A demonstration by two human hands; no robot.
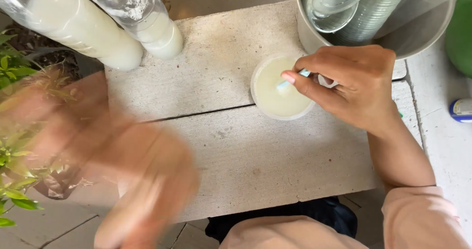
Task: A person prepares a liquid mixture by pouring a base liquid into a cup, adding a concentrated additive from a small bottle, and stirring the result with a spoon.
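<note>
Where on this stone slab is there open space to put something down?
Bare stone lies in front of the cup, on the near slab between the blurred left hand and the right hand. Another patch sits between the bottles and the metal pot. It is crowded around the cup and pot.

Single head-mounted view, looking steeply down at close range.

The camera sits above the person's lap and faces almost straight down onto the concrete tabletop (pixel 236 150). The right hand (pixel 354 89) lies upper right of centre; the left hand (pixel 142 180), nearest the lens, fills the lower left as a blur. A metal pot (pixel 314 40) is cut off by the top edge.
</note>
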